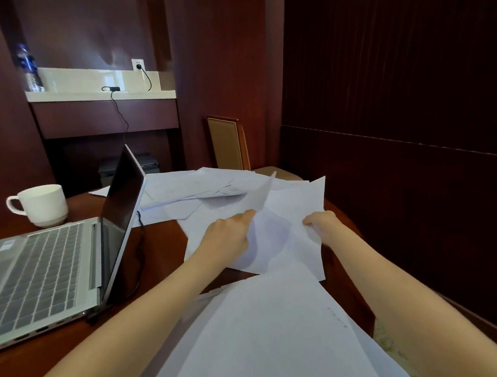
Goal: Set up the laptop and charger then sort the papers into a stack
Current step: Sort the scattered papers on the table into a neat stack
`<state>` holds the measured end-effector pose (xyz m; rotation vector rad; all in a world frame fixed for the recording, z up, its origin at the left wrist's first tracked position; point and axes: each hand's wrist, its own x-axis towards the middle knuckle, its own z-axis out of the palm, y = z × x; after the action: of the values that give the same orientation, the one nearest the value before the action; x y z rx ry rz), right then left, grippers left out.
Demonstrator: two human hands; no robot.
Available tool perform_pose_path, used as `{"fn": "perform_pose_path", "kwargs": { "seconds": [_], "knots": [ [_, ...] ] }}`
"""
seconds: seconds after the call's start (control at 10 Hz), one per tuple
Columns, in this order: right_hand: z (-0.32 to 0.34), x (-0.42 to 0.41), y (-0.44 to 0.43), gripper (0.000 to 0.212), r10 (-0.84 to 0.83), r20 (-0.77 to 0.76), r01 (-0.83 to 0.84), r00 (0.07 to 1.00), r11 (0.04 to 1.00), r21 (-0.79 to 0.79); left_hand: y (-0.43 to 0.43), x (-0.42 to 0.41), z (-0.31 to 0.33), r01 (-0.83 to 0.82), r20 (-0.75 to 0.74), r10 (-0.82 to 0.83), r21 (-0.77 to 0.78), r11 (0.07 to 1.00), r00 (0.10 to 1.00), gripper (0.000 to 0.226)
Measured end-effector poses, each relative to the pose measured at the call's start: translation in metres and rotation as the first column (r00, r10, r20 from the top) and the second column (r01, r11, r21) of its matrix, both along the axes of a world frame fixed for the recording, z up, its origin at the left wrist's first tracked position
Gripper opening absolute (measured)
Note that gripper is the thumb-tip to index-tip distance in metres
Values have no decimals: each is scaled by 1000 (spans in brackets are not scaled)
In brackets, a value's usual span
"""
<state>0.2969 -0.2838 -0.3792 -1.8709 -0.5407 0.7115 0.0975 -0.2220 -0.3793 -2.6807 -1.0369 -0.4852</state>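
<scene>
A silver laptop [43,273] stands open at the left of the wooden table [159,243]. Its black charger cable [122,115] runs up to a wall socket [138,65] on the ledge behind. Loose white papers [199,186] lie scattered across the far side of the table. A white sheet [274,234] is lifted between my hands. My left hand [230,234] holds its left side, fingers pointing forward under a raised corner. My right hand [321,221] grips its right edge. A stack of papers [270,329] lies near me between my forearms.
A white mug [42,204] stands behind the laptop at the left. A water bottle [28,68] is on the pale ledge. A framed board [227,142] leans against the wall beyond the table. Dark wood panelling closes the right side.
</scene>
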Motion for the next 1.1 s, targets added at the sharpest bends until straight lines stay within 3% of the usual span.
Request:
{"fn": "perform_pose_path", "kwargs": {
  "seconds": [0.1, 0.2, 0.3, 0.4, 0.5, 0.6, 0.7, 0.8, 0.9, 1.0, 1.1],
  "knots": [
    [5, -2, -5, 12, 16, -56, -15, 998, 1000, 22, -18, 8, -1, 172, -11, -171, 68, 983, 985, 50],
    [6, -6, -14, 20, -16, -309, 83, 951, 976, 204, -25, 10, 4, 311, -43, -310, 36, 950, 950, 49],
    [3, 2, -13, 24, -13, -398, 124, 917, 959, 255, -21, 13, -1, 431, -161, -427, -10, 902, 890, 51],
    [2, 7, -13, 32, -16, -443, 161, 896, 943, 291, -11, 9, -3, 440, -158, -454, -115, 891, 877, 56],
    [6, 3, -19, 28, 55, -407, 71, 912, 955, 289, -5, 2, -5, 469, -98, -490, -180, 864, 866, 60],
    [3, -1, -19, 43, 53, -239, -24, 969, 992, 123, -2, -1, -8, 519, -93, -533, -143, 843, 841, 56],
    [2, -3, -16, 44, -24, -15, 25, 1000, 998, 55, -2, 1, -6, 462, -11, -484, -283, 841, 875, 39],
    [10, 5, -20, 39, -53, 18, 48, 998, 982, 183, 3, 2, -1, 346, 220, -267, -564, 750, 938, 54],
    [25, 9, -36, 41, -8, 53, -9, 999, 949, 314, 8, 3, 7, 325, 425, -20, -658, 679, 905, 69],
    [34, 11, -48, 38, 18, 33, -31, 999, 897, 441, 19, 5, 11, 360, 538, 228, -768, 531, 812, 81],
    [39, 10, -51, 29, 11, 74, -45, 997, 874, 483, 25, 5, 15, 493, 651, 332, -746, 448, 683, 73]
  ]
}}
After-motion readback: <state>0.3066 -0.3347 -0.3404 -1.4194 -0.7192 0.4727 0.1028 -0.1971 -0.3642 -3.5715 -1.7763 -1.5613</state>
